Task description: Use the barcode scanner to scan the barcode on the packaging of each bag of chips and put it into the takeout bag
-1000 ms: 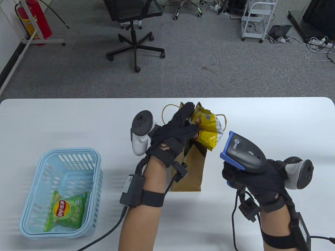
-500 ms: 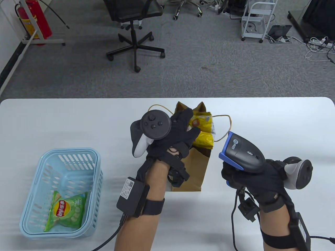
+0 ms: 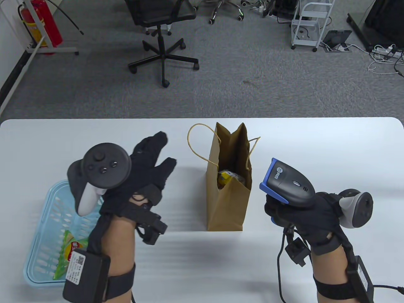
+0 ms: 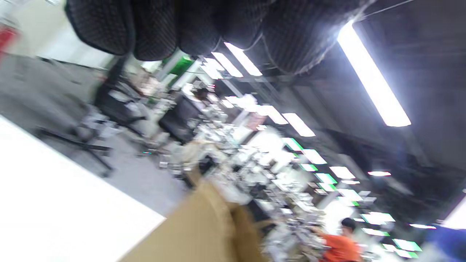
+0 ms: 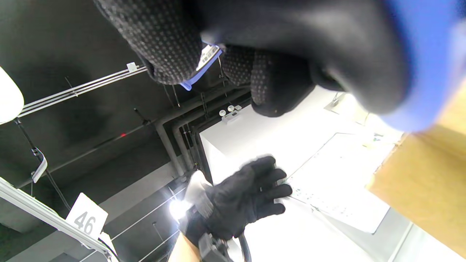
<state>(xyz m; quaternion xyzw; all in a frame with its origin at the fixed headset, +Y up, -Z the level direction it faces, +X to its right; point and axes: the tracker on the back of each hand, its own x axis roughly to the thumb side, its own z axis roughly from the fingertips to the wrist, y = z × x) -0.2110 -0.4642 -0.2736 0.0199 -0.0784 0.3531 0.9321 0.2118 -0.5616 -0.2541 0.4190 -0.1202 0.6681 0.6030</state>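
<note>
Yellow bag of chips [image 3: 228,178] down inside upright takeout bag [image 3: 228,202] mid-desk; green bag of chips [image 3: 64,255] in blue basket [image 3: 41,233] by left front corner. Left hand [image 3: 142,176] spread, holding nothing. Right hand [image 3: 296,217] gripping barcode scanner [image 3: 288,186] beside takeout bag

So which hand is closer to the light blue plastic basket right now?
Left. The left hand hovers open just above and beside the light blue plastic basket; the right hand, gripping the scanner, is beyond the brown paper bag.
</note>
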